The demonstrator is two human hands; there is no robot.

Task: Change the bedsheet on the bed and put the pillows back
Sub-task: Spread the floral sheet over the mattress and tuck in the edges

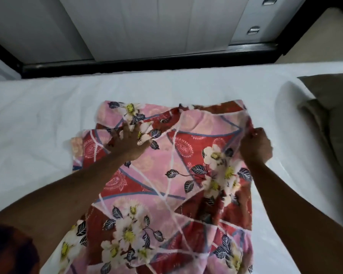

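The folded bedsheet [166, 175] is thin, soft-looking cloth printed in pink and brick-red panels cut by white and blue lines. It has pale paisley medallions and clusters of white, yellow-centred flowers on dark veined leaves. It lies as a rough, layered rectangle under and between both hands, its near end running back toward the person and its far edge rumpled just beyond the fingertips. The left hand [130, 142] lies flat on the sheet's far left part, fingers straight and splayed wide, pressing the cloth down. The right hand [255, 145] is at the sheet's right edge, fingers curled in and pinching a fold of that edge, which lifts slightly toward it. Beneath the sheet the bed [38, 119] is covered in plain white fabric with a fine, faintly crinkled texture — it spreads well out to the left of the left hand and beyond both hands. Just right of the right hand the white cover rises in a smooth rounded ridge, and past that lies an olive-brown pillow [329, 119], matte, with a flat flanged border. Beyond the hands a glossy black bed frame [147, 64] runs along the bed's far edge. Behind it stand white wardrobe doors [137, 26] with two recessed metal handles [253, 31] — both far beyond the right hand — and a strip of beige floor [325, 36] shows to their right.
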